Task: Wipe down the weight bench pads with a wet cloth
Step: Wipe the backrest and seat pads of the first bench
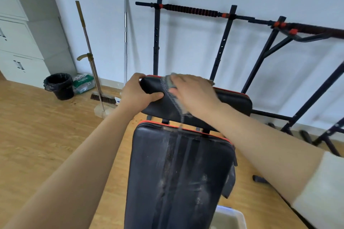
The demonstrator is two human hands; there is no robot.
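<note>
The weight bench has two black pads with red piping. The long pad point(178, 173) runs toward me and shows dusty streaks. The short head pad point(232, 101) lies crosswise beyond it. My left hand point(135, 93) grips the head pad's left end, thumb underneath. My right hand point(193, 93) presses a grey cloth point(168, 85) onto the top of the head pad; the cloth's edge hangs down over the pad's front and is motion-blurred.
Black rack uprights point(157, 39) with a barbell point(191, 10) stand behind the bench. A broom point(103, 98), a mop pole point(125, 39), a black bin point(59, 85) and a bag point(82, 82) line the wall at left. A pale tub point(229, 217) sits on the floor at lower right.
</note>
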